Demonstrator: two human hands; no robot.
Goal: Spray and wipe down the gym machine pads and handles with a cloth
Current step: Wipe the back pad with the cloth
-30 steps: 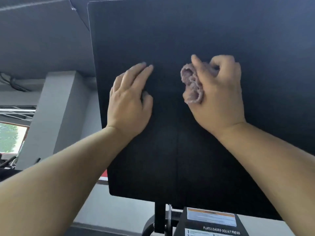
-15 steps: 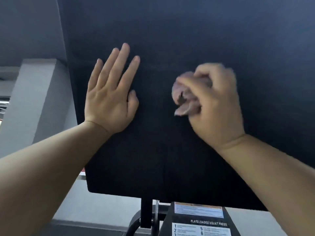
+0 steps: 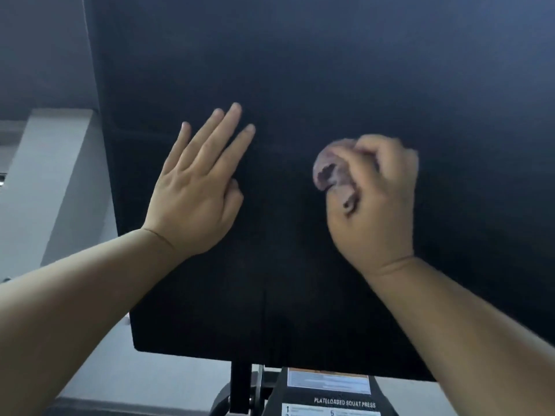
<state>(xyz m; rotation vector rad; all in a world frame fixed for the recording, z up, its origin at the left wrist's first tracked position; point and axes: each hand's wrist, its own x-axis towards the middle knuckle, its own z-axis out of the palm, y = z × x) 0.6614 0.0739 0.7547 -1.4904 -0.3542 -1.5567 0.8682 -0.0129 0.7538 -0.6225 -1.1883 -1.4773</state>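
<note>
Fingers (image 3: 216, 136) of the left hand (image 3: 195, 190) are spread straight and lie flat against the big black pad (image 3: 330, 70), holding nothing, with the thumb tucked in beside the palm. Right of it on the same pad, the right hand (image 3: 375, 199) is curled tight around a bunched purplish cloth (image 3: 330, 172), pressing it to the pad's surface; the cloth bulges out on the side of the fist nearer the left hand, and its outline is blurred. Both hands sit near the pad's middle, apart from each other, with the bare forearms reaching up from below. Under the pad's lower edge a black frame post (image 3: 240, 385) shows, and beside that a label (image 3: 330, 394) reading "PLATELOADED SQUAT PRESS". Left of the pad stands a pale grey column (image 3: 57, 187).
</note>
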